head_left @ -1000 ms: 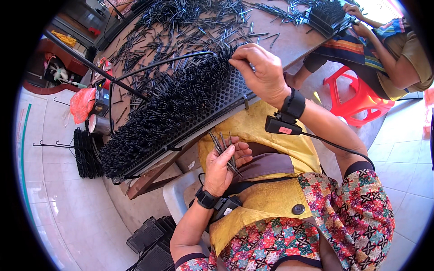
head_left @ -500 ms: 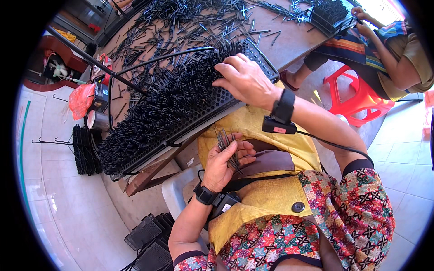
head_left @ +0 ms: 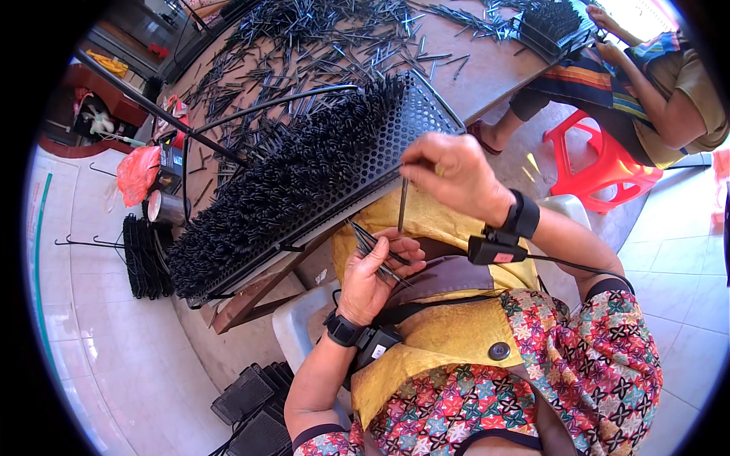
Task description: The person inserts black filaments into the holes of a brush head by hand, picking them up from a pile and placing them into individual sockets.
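Note:
My left hand (head_left: 371,280) is closed round a small bunch of thin dark rods (head_left: 363,237) in front of my yellow apron. Above it, my right hand (head_left: 460,176) pinches the top of a single dark rod (head_left: 402,204), which hangs nearly upright with its lower end by the left fingertips. A long black perforated rack (head_left: 422,114) lies at a slant on the table edge, beyond both hands. Most of its holes are filled with dense, upright black rods (head_left: 285,178). Bare holes show along its right end and near side.
Loose dark rods (head_left: 304,45) are heaped over the brown table (head_left: 487,83). A black metal bar (head_left: 129,87) crosses behind the rack. At the right, another person (head_left: 669,99) works by a red stool (head_left: 601,163) and a second filled rack (head_left: 551,30). Black racks (head_left: 251,395) lie on the floor.
My right hand has moved from the rack's right end back toward my left hand and now holds one rod. The left hand stays almost in place with its bunch.

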Demonstrator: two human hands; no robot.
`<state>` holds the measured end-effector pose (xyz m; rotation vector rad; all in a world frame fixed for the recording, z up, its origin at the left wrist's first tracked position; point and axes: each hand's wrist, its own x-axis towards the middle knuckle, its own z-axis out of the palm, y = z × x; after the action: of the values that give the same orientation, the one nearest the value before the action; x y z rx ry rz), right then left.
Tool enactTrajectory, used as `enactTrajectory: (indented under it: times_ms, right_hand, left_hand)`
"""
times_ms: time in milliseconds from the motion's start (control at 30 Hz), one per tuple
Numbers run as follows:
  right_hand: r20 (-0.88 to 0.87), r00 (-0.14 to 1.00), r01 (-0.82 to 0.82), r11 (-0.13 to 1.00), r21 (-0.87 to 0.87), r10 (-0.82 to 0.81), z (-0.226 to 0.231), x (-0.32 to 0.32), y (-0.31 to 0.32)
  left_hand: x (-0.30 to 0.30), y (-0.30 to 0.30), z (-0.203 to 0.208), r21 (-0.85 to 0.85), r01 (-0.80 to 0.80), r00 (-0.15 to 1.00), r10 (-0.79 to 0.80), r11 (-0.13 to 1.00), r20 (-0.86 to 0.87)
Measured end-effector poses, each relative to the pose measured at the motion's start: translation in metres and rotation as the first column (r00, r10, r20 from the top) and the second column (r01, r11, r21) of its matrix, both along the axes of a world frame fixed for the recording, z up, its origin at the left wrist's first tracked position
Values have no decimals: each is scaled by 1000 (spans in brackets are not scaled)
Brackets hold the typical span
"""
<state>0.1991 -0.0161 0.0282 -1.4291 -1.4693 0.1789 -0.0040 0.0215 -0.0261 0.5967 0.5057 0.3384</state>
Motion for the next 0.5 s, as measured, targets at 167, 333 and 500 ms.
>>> enactTrajectory:
  times_ms: [167,333,500]
  right_hand:
    - [54,988,115,931,346,-142,9,12,24]
    - [253,944,45,843,536,-211,9,11,47]
    - [491,864,-146,880,452,-109,-2,12,55]
  left_hand:
    - [-1,-2,0,108,97,994,-92,989,-54]
    - [0,-4,1,140,91,993,-79,986,-88]
    - [1,-6,4,154,99,991,-84,983,-100]
